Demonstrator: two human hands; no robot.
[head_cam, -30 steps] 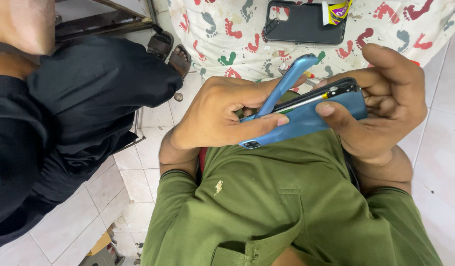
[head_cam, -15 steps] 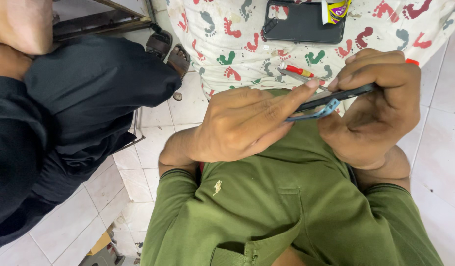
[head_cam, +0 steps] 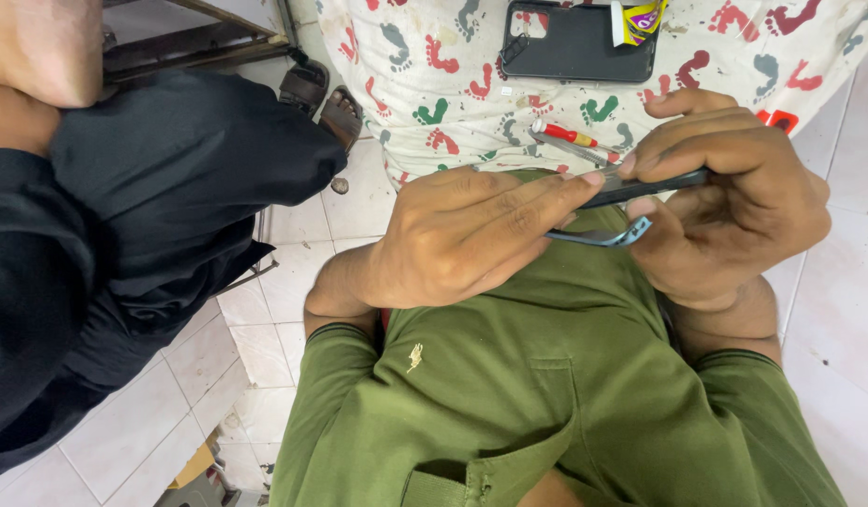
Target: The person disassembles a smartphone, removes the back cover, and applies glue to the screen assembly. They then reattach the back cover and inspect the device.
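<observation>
My right hand [head_cam: 735, 202] grips a dark, thin phone [head_cam: 655, 188] edge-on, with a blue case [head_cam: 608, 237] partly peeled away just beneath it. My left hand [head_cam: 472, 239] lies flat over the phone's left end, fingertips pressing along its edge. Both hands are held above my green shirt [head_cam: 547, 394]. Much of the phone and case is hidden under my fingers.
A white cloth with coloured footprints [head_cam: 434, 84] lies ahead, holding a black phone [head_cam: 580, 42], a small glue tube [head_cam: 638, 19] and a red-tipped tool [head_cam: 565, 134]. At left sits a person in black clothing [head_cam: 143, 216], a sandalled foot [head_cam: 326, 99] on the white tiles.
The phone has turned from showing its blue back to lying edge-on. My left hand has slid flat over its left end, and the blue case now hangs below it.
</observation>
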